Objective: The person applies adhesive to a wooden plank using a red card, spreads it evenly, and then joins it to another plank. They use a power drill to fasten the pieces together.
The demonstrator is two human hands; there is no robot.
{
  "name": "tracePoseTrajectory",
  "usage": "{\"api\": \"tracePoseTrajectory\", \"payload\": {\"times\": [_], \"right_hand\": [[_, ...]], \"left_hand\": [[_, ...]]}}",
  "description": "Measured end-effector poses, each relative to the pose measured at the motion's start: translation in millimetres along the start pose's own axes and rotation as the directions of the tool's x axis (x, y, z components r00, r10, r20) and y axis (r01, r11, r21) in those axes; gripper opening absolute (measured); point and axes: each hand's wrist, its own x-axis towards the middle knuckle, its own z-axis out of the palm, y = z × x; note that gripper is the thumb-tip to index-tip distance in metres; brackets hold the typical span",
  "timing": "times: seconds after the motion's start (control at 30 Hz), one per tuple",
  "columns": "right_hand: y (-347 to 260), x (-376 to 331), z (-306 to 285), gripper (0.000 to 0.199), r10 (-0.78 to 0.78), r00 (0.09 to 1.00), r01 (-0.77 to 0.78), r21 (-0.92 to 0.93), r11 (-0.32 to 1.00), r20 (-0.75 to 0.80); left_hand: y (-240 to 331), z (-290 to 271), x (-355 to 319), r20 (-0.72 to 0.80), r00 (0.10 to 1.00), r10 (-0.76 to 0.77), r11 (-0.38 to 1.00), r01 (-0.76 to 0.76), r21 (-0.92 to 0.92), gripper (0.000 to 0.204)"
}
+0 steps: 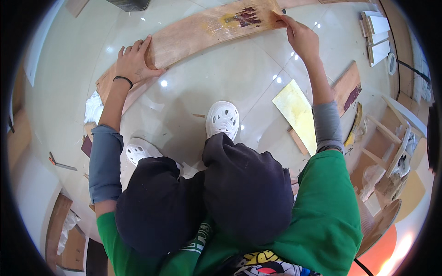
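Note:
A long light-brown wooden board [193,41] lies across the far part of the floor, bent by the lens. Toward its right end it carries a ragged dark-red patch [248,17] with yellowish, shiny smears beside it. My left hand [136,62] lies spread on the left part of the board, thumb stretched toward the near edge. At the board's right end my right hand [301,39] pinches the corner between thumb and forefinger. Whether a thin loose piece is also between those fingers is too small to tell.
My white clogs [222,118] stand on the glossy tiles. Right of them lie a yellow panel [294,112] and a wooden piece with dark red [347,87]. White blocks [377,37] sit far right, a wooden frame [384,131] nearer. An orange-and-grey tool [60,162] lies left.

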Motion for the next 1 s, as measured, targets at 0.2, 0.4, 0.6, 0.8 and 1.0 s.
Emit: {"api": "tracePoseTrajectory", "payload": {"times": [0.2,0.4,0.6,0.8,1.0], "right_hand": [[-6,-21,-5,0.034,0.042,0.998,-0.039,-0.066,0.997,0.056],[-27,-21,-8,0.028,0.108,0.992,-0.105,-0.056,0.993,0.068],[-28,-10,7,0.029,0.222,0.975,-0.220,-0.057,0.974,0.029],[-28,-10,24,0.033,0.414,0.910,-0.410,0.084,0.908,-0.034],[-27,-16,37,0.030,0.397,0.917,-0.396,0.057,0.917,-0.024]], "left_hand": [[-5,7,-1,-0.058,0.998,0.033,0.999,-0.033,-0.012,0.114],[-9,12,-1,-0.089,0.995,0.046,0.997,-0.051,-0.054,0.111],[-10,17,-2,-0.165,0.984,0.061,0.995,-0.073,-0.070,0.109],[-6,12,-9,-0.156,0.987,0.041,0.998,-0.049,-0.050,0.110],[-6,8,-11,-0.134,0.991,0.019,0.996,-0.029,-0.078,0.109]]}}
